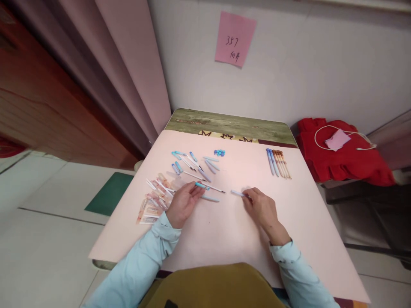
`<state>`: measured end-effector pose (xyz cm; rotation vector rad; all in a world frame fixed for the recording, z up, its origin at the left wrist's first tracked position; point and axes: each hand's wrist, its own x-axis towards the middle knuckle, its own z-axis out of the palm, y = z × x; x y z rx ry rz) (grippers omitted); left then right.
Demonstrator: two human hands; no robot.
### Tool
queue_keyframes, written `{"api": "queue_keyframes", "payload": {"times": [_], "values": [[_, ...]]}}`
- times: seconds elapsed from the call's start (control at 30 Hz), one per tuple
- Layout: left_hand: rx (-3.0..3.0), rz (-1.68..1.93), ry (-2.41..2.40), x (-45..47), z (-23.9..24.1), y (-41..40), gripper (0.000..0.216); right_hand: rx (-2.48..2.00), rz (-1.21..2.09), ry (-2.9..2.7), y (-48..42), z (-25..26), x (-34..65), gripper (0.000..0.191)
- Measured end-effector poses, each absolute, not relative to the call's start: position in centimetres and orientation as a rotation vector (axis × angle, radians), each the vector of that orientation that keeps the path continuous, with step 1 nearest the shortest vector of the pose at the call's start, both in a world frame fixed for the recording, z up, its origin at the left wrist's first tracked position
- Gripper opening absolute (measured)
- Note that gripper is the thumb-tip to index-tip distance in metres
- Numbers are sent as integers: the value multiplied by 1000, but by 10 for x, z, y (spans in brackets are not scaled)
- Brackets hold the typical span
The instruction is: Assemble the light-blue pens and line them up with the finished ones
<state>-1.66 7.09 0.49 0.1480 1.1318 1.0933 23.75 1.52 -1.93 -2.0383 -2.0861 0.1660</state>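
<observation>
My left hand (184,204) is turned partly palm up, with a short bright-blue pen part (202,185) held at its fingertips. A white pen refill (215,188) with a dark tip runs alongside that part, pointing right; whether they are joined I cannot tell. Just below those fingers, a light-blue pen barrel (211,199) lies on the table. My right hand (261,209) is closed in a pinch on a pale-blue pen barrel (237,193), whose free end points left toward the refill. Several refills (186,163), blue pen parts (178,167) and loose barrels (212,164) lie beyond my left hand.
Small blue pieces (219,152) form a pile near the back. Several blue and brown-topped pens (278,163) stand in a row at right. Printed clear packaging and white sticks (154,201) lie at left on the pink-covered table (231,248). Red cloth (346,158) is beyond the right edge.
</observation>
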Motion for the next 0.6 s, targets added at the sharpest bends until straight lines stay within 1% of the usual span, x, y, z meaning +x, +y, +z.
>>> {"api": "queue_keyframes", "payload": {"times": [0.13,0.27,0.4,0.6], "values": [[139,1084,1126,-15,7,71,17,-2104,167,-1965,29,-16,234,15],[129,1085,1121,-15,8,72,19,-1995,217,-2074,57,-15,208,19],[115,1102,1127,-18,7,73,19,-1973,184,-2066,93,-12,182,26],[125,1093,1112,-21,6,73,19,-2086,228,-2173,139,-9,146,23]]}}
